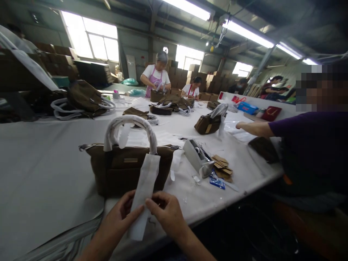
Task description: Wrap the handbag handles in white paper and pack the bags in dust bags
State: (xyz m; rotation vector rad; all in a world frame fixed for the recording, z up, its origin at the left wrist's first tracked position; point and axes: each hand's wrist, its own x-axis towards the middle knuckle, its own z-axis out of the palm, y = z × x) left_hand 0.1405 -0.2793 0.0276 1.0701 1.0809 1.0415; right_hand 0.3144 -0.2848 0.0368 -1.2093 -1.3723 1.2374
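A dark brown handbag (116, 177) stands upright on the white-covered table in front of me, its arched handles (127, 119) wrapped in whitish film. A long white paper strip (145, 177) hangs down before the bag from near one handle's base. My left hand (119, 215) pinches the strip's left edge between thumb and fingers. On its right edge my right hand (167, 210) pinches the same strip, thumb in front. Both hands are below the bag's front, close together. Whether the strip's upper end is fastened to the handle I cannot tell.
Right of the bag sit a grey tape dispenser (197, 157), brown card pieces (223, 166) and a blue packet (217, 181). A co-worker in a purple shirt (293, 127) reaches over the table at right. More brown bags (208, 123) lie farther back, where other people work.
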